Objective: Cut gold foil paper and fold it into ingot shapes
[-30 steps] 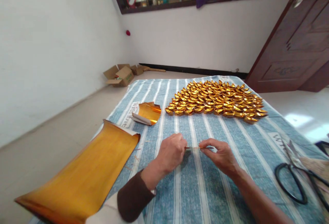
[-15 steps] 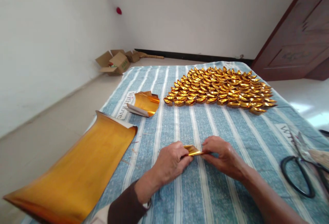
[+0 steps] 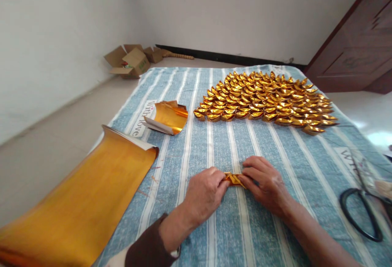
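A small folded piece of gold foil paper (image 3: 235,179) is held between my two hands, low over the striped cloth. My left hand (image 3: 204,189) pinches its left end between thumb and fingers. At its right end, my right hand (image 3: 266,183) grips it with the thumb in front and the fingers curled behind. Beyond them stand many gold paper ingots (image 3: 263,99), boat-shaped and packed in close rows. To the left lies a large gold foil sheet (image 3: 76,201) with a curling far edge. Behind it sits a smaller stack of curled gold paper (image 3: 170,116).
Black-handled scissors (image 3: 363,208) lie at the right, beside a tan object cut off by the frame. Blue-and-white striped cloth (image 3: 199,148) covers the table. Open cardboard boxes (image 3: 131,61) stand on the floor at the back left. A dark red wooden door (image 3: 352,42) is at the right.
The foil piece has been folded narrower and now shows slanted creases. My right thumb has moved onto its front. The whole view has shifted slightly.
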`<state>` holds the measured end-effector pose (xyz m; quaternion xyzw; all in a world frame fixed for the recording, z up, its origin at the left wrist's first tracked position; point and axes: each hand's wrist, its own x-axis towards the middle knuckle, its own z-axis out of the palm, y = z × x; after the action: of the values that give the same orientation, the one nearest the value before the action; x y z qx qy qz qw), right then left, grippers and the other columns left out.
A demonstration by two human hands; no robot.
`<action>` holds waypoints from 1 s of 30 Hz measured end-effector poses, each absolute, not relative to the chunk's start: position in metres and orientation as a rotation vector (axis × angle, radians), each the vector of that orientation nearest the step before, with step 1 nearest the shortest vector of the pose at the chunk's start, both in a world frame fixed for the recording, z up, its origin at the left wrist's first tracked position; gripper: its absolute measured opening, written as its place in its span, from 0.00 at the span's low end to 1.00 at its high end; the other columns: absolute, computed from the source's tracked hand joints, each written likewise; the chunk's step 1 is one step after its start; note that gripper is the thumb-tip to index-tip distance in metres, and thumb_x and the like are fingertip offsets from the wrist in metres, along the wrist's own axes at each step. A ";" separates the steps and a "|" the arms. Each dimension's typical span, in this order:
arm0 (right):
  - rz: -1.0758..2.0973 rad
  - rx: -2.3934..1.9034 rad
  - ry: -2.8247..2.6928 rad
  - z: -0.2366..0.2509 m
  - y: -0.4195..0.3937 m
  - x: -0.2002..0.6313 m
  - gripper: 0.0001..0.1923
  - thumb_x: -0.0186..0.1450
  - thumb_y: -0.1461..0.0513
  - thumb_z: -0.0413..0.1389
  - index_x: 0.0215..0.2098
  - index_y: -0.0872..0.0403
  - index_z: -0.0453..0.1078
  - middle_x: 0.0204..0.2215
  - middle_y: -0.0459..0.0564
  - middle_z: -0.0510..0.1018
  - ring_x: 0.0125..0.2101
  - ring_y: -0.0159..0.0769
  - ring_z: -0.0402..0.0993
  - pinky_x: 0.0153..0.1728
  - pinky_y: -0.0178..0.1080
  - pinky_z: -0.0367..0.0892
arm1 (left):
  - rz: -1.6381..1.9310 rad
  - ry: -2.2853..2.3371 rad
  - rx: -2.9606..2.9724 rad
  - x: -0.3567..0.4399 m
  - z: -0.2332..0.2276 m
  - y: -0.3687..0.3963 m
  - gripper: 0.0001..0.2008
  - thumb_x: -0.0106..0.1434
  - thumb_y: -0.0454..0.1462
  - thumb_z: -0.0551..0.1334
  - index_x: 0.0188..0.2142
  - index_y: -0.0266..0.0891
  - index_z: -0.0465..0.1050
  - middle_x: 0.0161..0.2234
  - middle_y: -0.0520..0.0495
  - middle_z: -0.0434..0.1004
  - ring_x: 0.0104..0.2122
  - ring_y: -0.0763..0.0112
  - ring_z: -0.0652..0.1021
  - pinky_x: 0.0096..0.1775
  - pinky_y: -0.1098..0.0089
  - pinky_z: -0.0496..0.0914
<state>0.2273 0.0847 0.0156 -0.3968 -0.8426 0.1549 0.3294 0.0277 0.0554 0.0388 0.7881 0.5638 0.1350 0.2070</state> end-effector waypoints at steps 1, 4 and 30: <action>0.383 -1.044 -2.205 0.015 0.085 0.227 0.10 0.67 0.63 0.53 0.28 0.54 0.73 0.33 0.52 0.75 0.39 0.38 0.70 0.40 0.42 0.68 | 0.391 1.581 2.214 0.028 0.037 0.054 0.10 0.66 0.37 0.59 0.29 0.37 0.71 0.27 0.51 0.72 0.28 0.71 0.73 0.31 0.71 0.65; 0.315 -1.059 -2.209 0.013 0.084 0.225 0.10 0.67 0.63 0.53 0.28 0.55 0.72 0.34 0.53 0.76 0.40 0.40 0.70 0.42 0.44 0.68 | 0.433 1.595 2.259 0.028 0.034 0.053 0.10 0.67 0.36 0.57 0.28 0.37 0.70 0.26 0.51 0.71 0.27 0.71 0.72 0.30 0.70 0.65; 0.170 -1.102 -2.263 0.012 0.084 0.219 0.10 0.68 0.63 0.52 0.30 0.53 0.71 0.33 0.53 0.75 0.40 0.40 0.70 0.42 0.44 0.67 | 0.482 1.648 2.358 0.031 0.029 0.052 0.13 0.69 0.37 0.53 0.27 0.38 0.67 0.25 0.51 0.69 0.26 0.72 0.70 0.28 0.71 0.64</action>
<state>0.2188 0.0839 0.0124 -0.4161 -0.8544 0.0641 0.3045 0.0309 0.0525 0.0290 0.8033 0.5615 0.1641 0.1120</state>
